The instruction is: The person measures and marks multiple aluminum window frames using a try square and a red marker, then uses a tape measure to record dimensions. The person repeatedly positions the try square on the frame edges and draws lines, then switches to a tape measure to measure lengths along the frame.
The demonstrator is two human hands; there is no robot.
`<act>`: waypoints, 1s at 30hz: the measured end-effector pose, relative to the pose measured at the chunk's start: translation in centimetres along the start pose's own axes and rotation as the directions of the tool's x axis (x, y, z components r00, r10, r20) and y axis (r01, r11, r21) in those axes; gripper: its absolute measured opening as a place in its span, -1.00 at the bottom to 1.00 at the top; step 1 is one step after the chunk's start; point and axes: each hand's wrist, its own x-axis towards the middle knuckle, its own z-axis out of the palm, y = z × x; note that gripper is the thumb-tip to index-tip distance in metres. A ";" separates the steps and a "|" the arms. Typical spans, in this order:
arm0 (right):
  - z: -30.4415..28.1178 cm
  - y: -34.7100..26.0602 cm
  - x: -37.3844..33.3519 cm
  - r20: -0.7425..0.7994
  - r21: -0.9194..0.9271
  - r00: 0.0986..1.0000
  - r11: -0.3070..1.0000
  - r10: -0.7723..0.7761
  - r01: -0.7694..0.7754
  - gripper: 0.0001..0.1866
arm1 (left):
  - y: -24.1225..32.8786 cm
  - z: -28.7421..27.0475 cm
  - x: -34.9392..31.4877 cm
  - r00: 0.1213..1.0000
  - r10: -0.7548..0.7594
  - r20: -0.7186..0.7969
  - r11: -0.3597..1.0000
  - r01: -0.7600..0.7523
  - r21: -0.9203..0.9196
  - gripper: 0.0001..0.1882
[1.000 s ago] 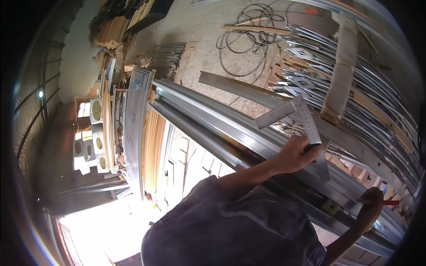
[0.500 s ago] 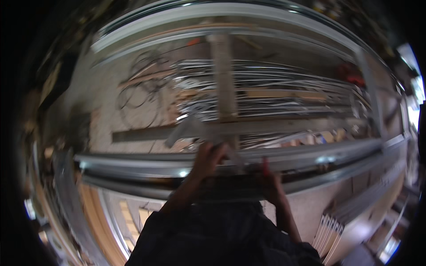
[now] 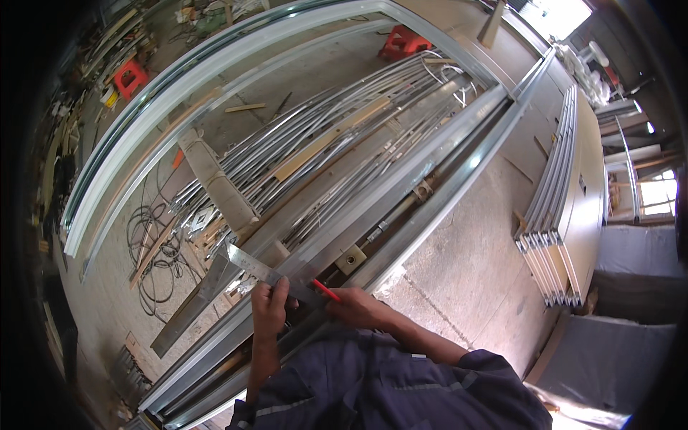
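My left hand [image 3: 269, 307] is closed on a steel square [image 3: 251, 265], with thumb and fingers pinching its blade. The blade slants across a long grey metal channel [image 3: 401, 190] in front of my body. My right hand [image 3: 357, 307] grips a slim red marking pencil [image 3: 325, 289], which points up and left beside the blade's near end. My right fingertips are partly hidden. Just beyond, inside the channel's open groove, lie a square block with a hole [image 3: 351, 259] and a rod [image 3: 387, 223].
A padded crossbar [image 3: 218, 179] spans a pile of metal strips [image 3: 301, 136] on the floor. Coiled black cable [image 3: 161, 261] lies to the left. Red stools [image 3: 405, 43] stand farther off. Stacked panels [image 3: 555, 215] lean at the right, near grey-covered boxes [image 3: 616, 351].
My view has turned to the right, so the channel now runs diagonally, and the picture is sharper. Both hands stay close together over the channel, still holding the square and the pencil.
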 end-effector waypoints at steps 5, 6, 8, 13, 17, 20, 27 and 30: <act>-0.9 0.6 -2.1 0.008 0.058 0.997 0.995 0.079 -0.079 -0.77 | 0.3 1.4 -0.7 0.998 -0.008 0.066 1.000 0.010 -0.023 -0.74; -1.1 1.2 -2.4 0.000 -0.002 0.999 0.999 0.043 -0.043 -0.77 | 0.6 1.6 -0.9 0.996 -0.010 0.086 0.999 0.013 -0.037 -0.73; -1.7 0.7 -2.7 -0.014 0.036 0.995 0.995 0.095 -0.094 -0.78 | -0.1 1.1 -1.4 0.993 -0.070 0.097 0.997 0.068 0.023 -0.74; -3.2 1.3 -3.8 -0.072 0.072 0.983 0.984 0.169 -0.164 -0.80 | -0.8 1.6 -3.3 0.998 -0.059 0.019 0.993 0.060 -0.102 -0.69; -4.3 2.5 -4.3 -0.103 0.207 0.981 0.968 0.165 -0.142 -0.82 | -1.1 2.1 -4.8 0.999 -0.048 -0.014 0.993 0.046 -0.113 -0.64; -5.8 3.6 -4.5 -0.084 0.207 0.984 0.969 0.155 -0.135 -0.82 | -1.3 3.1 -6.1 0.991 -0.114 -0.069 0.987 0.104 -0.126 -0.64; -9.6 6.1 -6.7 -0.113 0.310 0.977 0.941 0.179 -0.136 -0.76 | -2.5 7.7 -7.9 0.964 -0.260 -0.054 0.964 0.262 0.038 -0.68; -11.8 7.9 -8.0 -0.111 0.344 0.966 0.921 0.235 -0.184 -0.74 | -1.9 10.3 -8.7 0.968 -0.248 0.044 0.961 0.241 0.133 -0.71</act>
